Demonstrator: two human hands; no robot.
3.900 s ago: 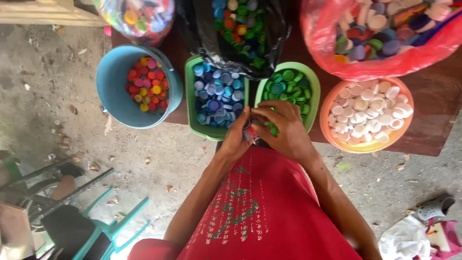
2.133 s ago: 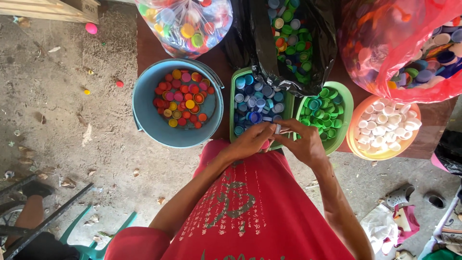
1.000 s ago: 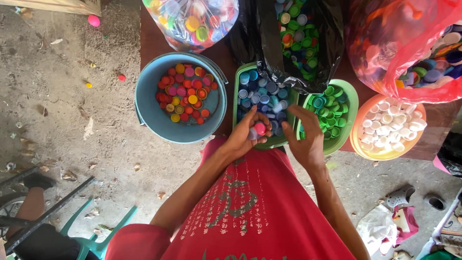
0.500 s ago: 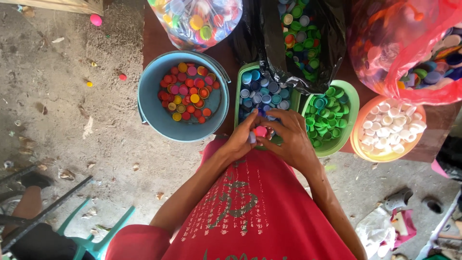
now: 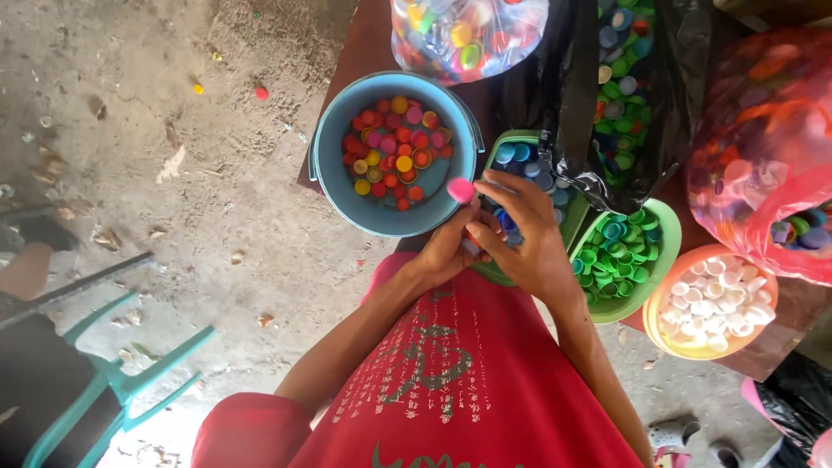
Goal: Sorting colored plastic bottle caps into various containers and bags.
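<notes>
**A:** What am I looking at from the head camera?

**B:** I see the right hand (image 5: 529,238) lying over the left hand (image 5: 446,251). The right fingers (image 5: 503,186) pinch a pink bottle cap (image 5: 461,190) at their tips. It sits just at the near rim of the blue bucket (image 5: 334,173), which holds red, pink, orange and yellow caps. The left fingers are curled and mostly hidden under the right hand; whether they grip anything I cannot tell.

**A:** How would you handle the cap well?

**B:** In my judgement, I'd keep the pinch light at the edge and carry the cap fully past the bucket rim before loosening the fingers, so it does not bounce onto the ground.

**A:** Count the containers.

**B:** One blue bucket left of the fingertips. Three smaller bowls: a green tub of blue caps (image 5: 520,156) directly beneath the fingers, a green bowl of green caps (image 5: 663,260) right of them, and an orange bowl of white caps (image 5: 763,329) further right. Three bags beyond: one clear bag (image 5: 468,35), one black bag (image 5: 572,104), one red bag (image 5: 754,130). Two loose caps lie on the ground, well to the left.
</notes>
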